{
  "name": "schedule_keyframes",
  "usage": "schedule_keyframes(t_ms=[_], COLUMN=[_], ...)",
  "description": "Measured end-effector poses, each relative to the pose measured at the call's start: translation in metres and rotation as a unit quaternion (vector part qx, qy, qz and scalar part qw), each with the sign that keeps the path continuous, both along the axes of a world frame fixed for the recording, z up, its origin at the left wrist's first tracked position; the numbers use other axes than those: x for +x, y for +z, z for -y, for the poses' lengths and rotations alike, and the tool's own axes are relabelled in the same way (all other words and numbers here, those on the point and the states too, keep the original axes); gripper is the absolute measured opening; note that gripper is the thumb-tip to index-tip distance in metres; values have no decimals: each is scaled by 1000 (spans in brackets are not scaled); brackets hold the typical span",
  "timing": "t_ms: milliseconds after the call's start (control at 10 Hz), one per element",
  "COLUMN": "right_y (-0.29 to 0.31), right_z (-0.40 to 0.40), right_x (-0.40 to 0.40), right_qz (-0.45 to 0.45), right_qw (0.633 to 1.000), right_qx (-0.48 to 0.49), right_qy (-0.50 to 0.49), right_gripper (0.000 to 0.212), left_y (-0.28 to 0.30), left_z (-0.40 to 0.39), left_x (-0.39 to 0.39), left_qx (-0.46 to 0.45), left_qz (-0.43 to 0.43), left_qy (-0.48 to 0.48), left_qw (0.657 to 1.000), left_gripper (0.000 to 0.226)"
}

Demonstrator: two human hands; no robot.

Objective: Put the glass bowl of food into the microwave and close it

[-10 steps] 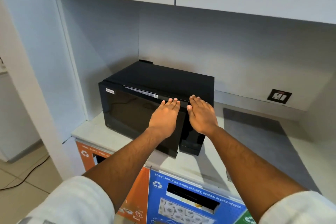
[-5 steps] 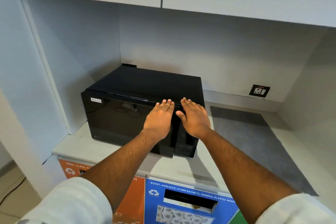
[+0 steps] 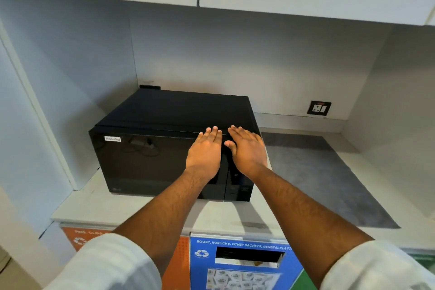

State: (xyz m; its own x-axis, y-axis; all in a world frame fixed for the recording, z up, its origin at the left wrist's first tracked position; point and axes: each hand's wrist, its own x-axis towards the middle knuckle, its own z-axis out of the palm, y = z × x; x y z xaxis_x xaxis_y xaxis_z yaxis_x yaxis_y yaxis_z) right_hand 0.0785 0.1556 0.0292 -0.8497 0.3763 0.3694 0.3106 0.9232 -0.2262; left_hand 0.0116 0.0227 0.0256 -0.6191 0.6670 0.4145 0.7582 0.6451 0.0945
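The microwave (image 3: 164, 146) stands on the counter (image 3: 122, 205) towards its left rear corner, close to the left side wall. Its door (image 3: 153, 162) sits flush with the black body. The glass bowl of food is not visible; the dark door glass shows only reflections.

The left hand (image 3: 205, 156) lies flat against the right part of the door, palm down, fingers extended and together, fingertips (image 3: 213, 130) at the door's top edge. It holds nothing.

The right hand (image 3: 247, 152) lies flat just beside the left hand, over the control panel (image 3: 237, 186) strip at the right end of the front face, fingers extended, thumb pointing towards the left hand. It holds nothing.

A white label (image 3: 113, 139) reading "Non-Veg" is fixed at the door's upper left corner. A grey mat (image 3: 329, 179) covers the right part of the counter. A wall socket (image 3: 319, 108) sits above the counter's rear edge. Orange and blue recycling panels (image 3: 237, 263) face outward below the front edge
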Motion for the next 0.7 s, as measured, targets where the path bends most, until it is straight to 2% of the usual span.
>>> schedule_keyframes(t_ms=[200, 400, 600, 700], right_y=[-2, 3, 15, 17], right_z=[0, 5, 23, 26], right_x=[-2, 5, 25, 42], right_qz=[2, 44, 127, 120], right_qw=[1000, 999, 990, 991], right_qx=[-1, 23, 54, 59], right_qy=[-8, -3, -7, -7], right_gripper=[56, 60, 73, 80], left_y=[1, 6, 23, 29], left_z=[3, 11, 24, 30], left_x=[-2, 2, 14, 26], left_qx=[-22, -58, -89, -111], left_qz=[-2, 21, 92, 88], left_qy=[-6, -27, -33, -26], left_qw=[1000, 998, 991, 990], left_gripper=[83, 84, 80, 77])
